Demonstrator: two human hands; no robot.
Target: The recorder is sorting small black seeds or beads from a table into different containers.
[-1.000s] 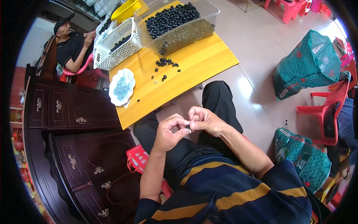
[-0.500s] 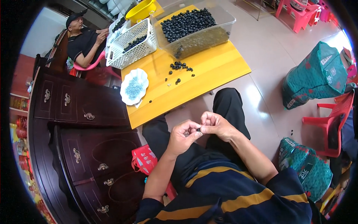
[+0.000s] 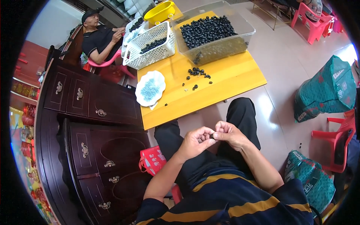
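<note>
A small dark bead (image 3: 212, 135) sits pinched between the fingertips of both hands, in the lower middle of the frame, above the person's lap. The left hand (image 3: 195, 142) and the right hand (image 3: 228, 134) are together, fingertips meeting on the bead; most of it is hidden by the fingers. Compared with one second ago, the hands keep nearly the same pose and the same grip, so the work on this one bead seems to continue and is not finished. Only the view shifted: the yellow table (image 3: 225, 80) now lies higher in the frame.

On the table, above the hands, there is a loose group of dark beads (image 3: 197, 72). To its left stands a white scalloped plate (image 3: 150, 89) with small blue pieces. Further up are a clear tub (image 3: 240, 39) full of dark beads, a white basket (image 3: 150, 47) and a yellow bowl (image 3: 160, 12). In the upper left another person (image 3: 98, 35) sits at the table. A dark wooden cabinet (image 3: 90, 123) fills the left side.
</note>
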